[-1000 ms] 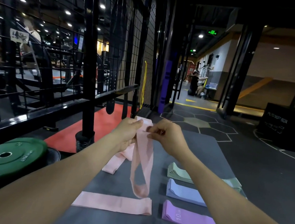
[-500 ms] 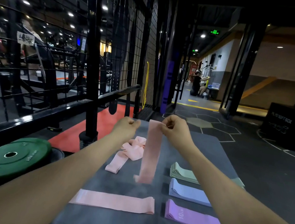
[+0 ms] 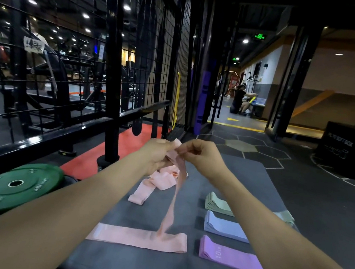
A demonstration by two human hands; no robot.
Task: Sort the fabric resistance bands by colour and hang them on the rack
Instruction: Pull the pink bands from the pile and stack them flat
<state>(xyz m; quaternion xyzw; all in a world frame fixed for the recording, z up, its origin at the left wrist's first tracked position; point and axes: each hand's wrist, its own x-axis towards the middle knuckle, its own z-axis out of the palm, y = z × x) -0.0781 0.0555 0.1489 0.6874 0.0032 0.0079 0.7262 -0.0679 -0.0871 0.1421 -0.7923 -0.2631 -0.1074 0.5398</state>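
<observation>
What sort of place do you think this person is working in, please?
Most likely a gym. A green weight plate lies at the left beside a black wire rack, exercise machines stand behind it, and folded resistance bands lie sorted on a grey mat.

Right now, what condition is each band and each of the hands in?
Held pink band: dangling, pinched at top by both hands.
Flat pink band: laid flat.
Pink heap: tangled.
Green stack: folded.
Blue stack: folded.
Purple stack: folded.
Left hand: pinching.
Right hand: pinching.
</observation>
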